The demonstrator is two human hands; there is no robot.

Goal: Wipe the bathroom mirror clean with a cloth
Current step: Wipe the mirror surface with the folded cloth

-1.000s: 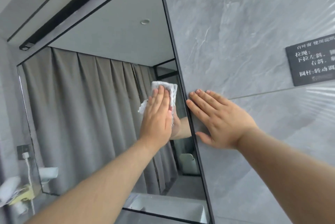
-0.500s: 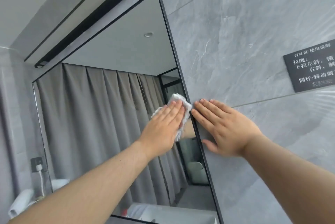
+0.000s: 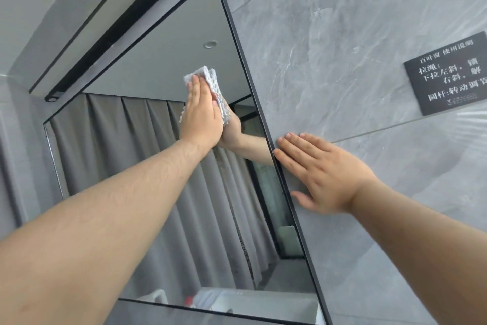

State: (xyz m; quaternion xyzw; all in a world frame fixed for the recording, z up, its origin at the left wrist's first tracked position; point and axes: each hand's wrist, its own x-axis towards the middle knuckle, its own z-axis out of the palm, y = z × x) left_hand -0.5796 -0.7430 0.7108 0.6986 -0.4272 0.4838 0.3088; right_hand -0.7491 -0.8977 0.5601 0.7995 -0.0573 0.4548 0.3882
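Cloth (image 3: 213, 81) largely behind flat left hand (image 3: 201, 114)

Grey wall tiles (image 3: 342, 35) with pale wavy lines, from 12 round to 5 o'clock. Thin straight seams (image 3: 395, 127) between them. Black sign (image 3: 448, 74) with white writing at 3 o'clock, flat on the tiles. Long black lamp bar (image 3: 113, 33) at 11 o'clock, up high. More plain grey wall (image 3: 18, 153) at 9 o'clock.
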